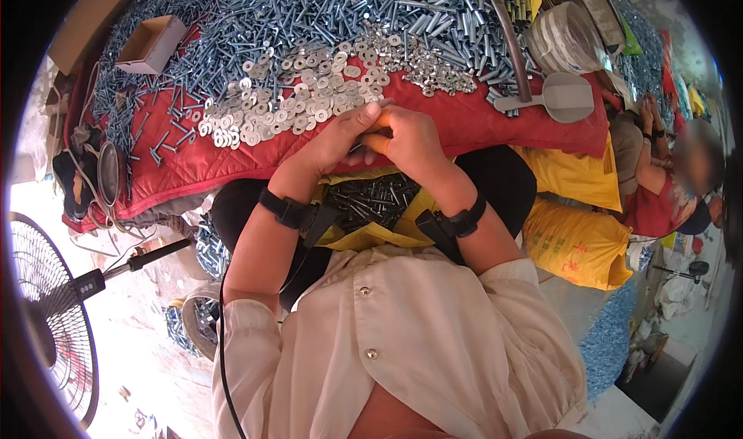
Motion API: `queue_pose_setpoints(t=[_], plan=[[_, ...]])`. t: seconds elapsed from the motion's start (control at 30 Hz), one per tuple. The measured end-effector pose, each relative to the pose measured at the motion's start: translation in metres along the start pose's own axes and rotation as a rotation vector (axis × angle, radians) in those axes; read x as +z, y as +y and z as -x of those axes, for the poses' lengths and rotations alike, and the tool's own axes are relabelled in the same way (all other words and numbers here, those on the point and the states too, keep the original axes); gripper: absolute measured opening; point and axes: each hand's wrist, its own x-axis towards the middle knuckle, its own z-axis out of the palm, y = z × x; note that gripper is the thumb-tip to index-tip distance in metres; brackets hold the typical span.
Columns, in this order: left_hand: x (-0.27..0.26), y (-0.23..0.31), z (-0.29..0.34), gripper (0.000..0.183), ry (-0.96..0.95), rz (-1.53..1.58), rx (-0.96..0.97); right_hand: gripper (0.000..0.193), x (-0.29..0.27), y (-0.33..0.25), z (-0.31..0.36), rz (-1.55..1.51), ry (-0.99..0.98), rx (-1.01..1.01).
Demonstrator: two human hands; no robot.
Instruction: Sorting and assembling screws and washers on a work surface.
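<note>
My left hand and my right hand meet over the near edge of a red quilted cloth. Their fingers are closed together, and orange covers show on some fingertips. A small dark bit shows between them, too hidden to name. Just beyond my hands lies a spread of flat silver washers, with a heap of small nuts to its right. Farther back are piles of long bolts and metal sleeves. Below my hands, a yellow bag between my legs holds finished-looking dark bolts.
A grey scoop rests at the cloth's right end near a white bucket. An open small box sits among bolts. Yellow sacks stand right, a fan left. Another person sits far right.
</note>
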Motion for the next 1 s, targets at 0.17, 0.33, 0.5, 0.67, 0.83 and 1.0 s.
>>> queue_pose_setpoints(t=[0.17,0.33,0.5,0.67,0.83,1.0], plan=[[-0.026,-0.008,-0.005,0.039,0.111,-0.168,0.069,0.019,-0.01,0.025,-0.02,-0.325,0.13,0.254],[-0.039,-0.006,-0.014,0.024,0.342,-0.316,0.032,0.022,-0.011,0.04,-0.064,0.412,0.143,0.318],[-0.038,-0.007,-0.012,0.023,0.392,-0.2,0.062,0.016,0.002,0.051,-0.062,0.442,0.213,0.152],[-0.035,-0.007,-0.014,0.021,0.404,-0.169,0.106,0.017,-0.01,0.055,-0.05,-0.044,0.188,0.233],[-0.028,-0.004,-0.016,0.018,0.378,-0.165,0.093,0.028,-0.03,0.021,-0.037,-0.721,0.091,0.353],[-0.02,-0.002,-0.008,0.014,0.284,-0.17,0.08,0.025,-0.015,0.017,-0.027,-0.853,-0.016,0.43]])
